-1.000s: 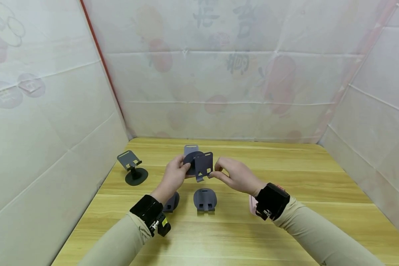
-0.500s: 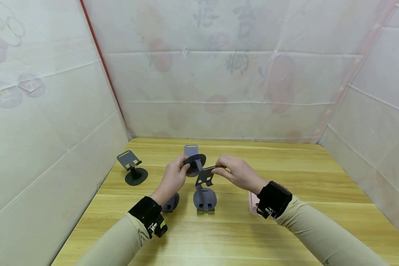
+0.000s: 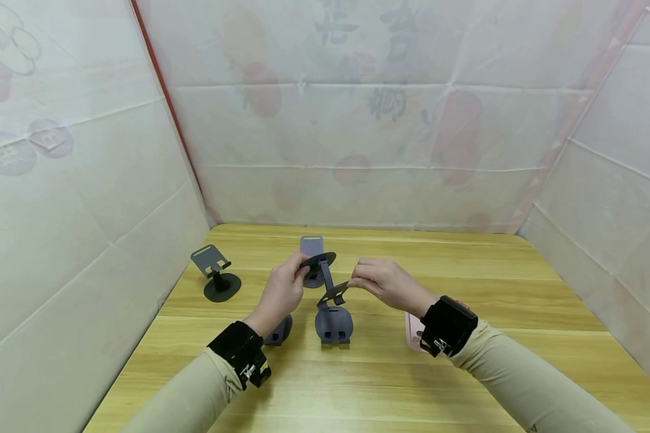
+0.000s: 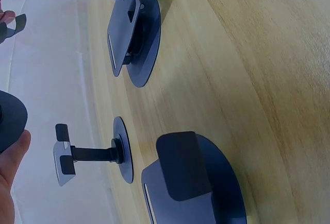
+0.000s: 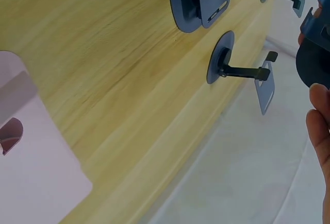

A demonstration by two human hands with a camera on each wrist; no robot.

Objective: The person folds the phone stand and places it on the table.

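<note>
Above the folded grey stand (image 3: 333, 325) on the table (image 3: 466, 373), the left hand (image 3: 281, 288) pinches the round base of a dark grey phone stand (image 3: 325, 278); the right hand (image 3: 381, 282) grips its unfolded plate

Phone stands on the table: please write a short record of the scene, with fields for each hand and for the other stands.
left hand: grips the round base of the held stand, above the table
right hand: pinches the plate of the held stand
folded stands: one below the hands, one partly hidden by the left wrist
opened stands: black one at the left, grey one behind the hands
pink object: by the right wrist, partly hidden
</note>
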